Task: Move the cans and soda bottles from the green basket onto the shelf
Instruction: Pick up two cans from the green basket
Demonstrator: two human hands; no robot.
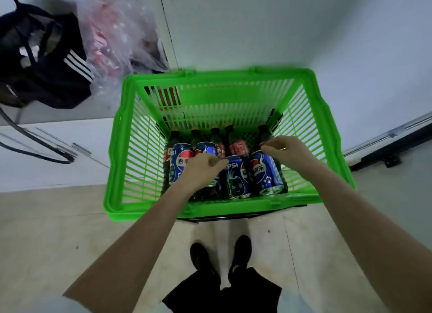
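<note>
My left hand [201, 170] curls, not yet clenched, over the second can [207, 150], my right hand [286, 152] hangs loose-fingered just above the rightmost can [266, 172], each holding nothing, and the cans lie lengthwise away from me atop the bottles [236, 142] in the basket [117, 149].

The green basket [224, 205] has slatted sides. Four blue cans [266, 172] lie on their sides across its bottom, toward the near wall. Dark soda bottles [236, 144] with red labels lie behind them, caps toward the far wall.
</note>
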